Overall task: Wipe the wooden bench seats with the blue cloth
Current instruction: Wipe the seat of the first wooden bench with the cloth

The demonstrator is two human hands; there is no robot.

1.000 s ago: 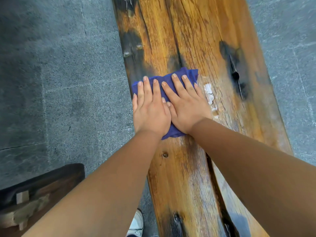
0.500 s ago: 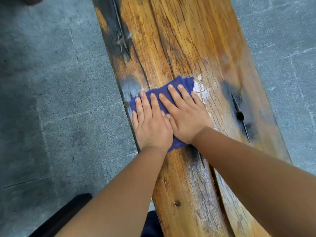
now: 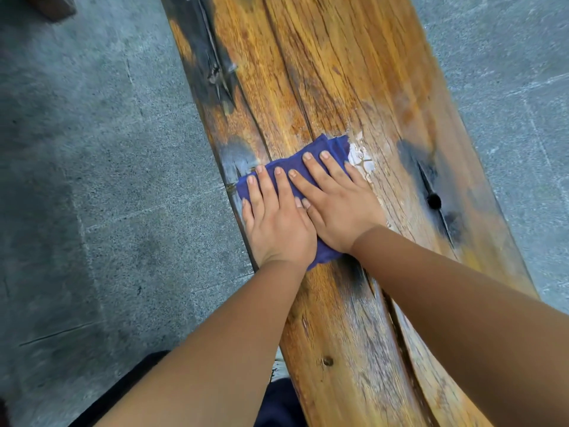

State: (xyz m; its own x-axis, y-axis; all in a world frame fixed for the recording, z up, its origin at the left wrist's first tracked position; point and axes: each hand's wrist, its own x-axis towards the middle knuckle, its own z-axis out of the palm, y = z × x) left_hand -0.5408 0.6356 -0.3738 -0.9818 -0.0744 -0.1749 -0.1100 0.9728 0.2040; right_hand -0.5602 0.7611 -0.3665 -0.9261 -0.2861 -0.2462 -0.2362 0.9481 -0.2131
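The wooden bench seat (image 3: 354, 72) runs from near me up and away, orange-brown with dark stains and long cracks. The blue cloth (image 3: 323, 147) lies flat on its left half, by the left edge. My left hand (image 3: 277, 223) and my right hand (image 3: 338, 211) press down on it side by side, palms flat, fingers stretched forward. The hands hide most of the cloth; only its far edge, left corner and a near corner show. A white flaky patch (image 3: 360, 158) sits at the cloth's far right corner.
A dark stain with a round hole (image 3: 433, 201) lies right of my hands. Grey stone paving (image 3: 107, 180) flanks the bench on both sides. A dark wooden object (image 3: 52, 6) sits at the top left. My shoe (image 3: 278, 362) and dark trouser leg (image 3: 277, 402) show below.
Both hands have slid the cloth farther along the bench, away from me, past the round hole. They stay flat and side by side on it.
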